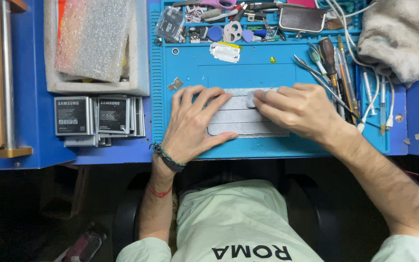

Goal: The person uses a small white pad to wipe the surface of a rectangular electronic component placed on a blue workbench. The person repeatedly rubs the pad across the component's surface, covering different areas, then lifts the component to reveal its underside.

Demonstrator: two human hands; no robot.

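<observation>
**Both hands flat on a grey strip at the mat's near edge**

Nearest the person, the left hand (195, 121) lies open and spread, palm down, fingers fanned over the left end of a grey strip piece (241, 119) — pressing on it rather than gripping. The right hand (299, 110) comes in from the right, loosely curled, its fingertips (263, 97) resting on the strip's upper part just beside the left hand's fingers; it pinches nothing that can be made out. The strip lies flat on the blue work mat (248, 68), close to the mat's near edge and about midway along it.

On the tabletop's left side, a row of phone batteries (98, 116) stands beside the mat. At the mat's right edge lie screwdrivers and tweezers (333, 68). Farther back, a foam box with bubble wrap (95, 41) sits at the far left, small parts crowd the mat's far trays, and a grey cloth (398, 36) lies at the far right corner.
</observation>
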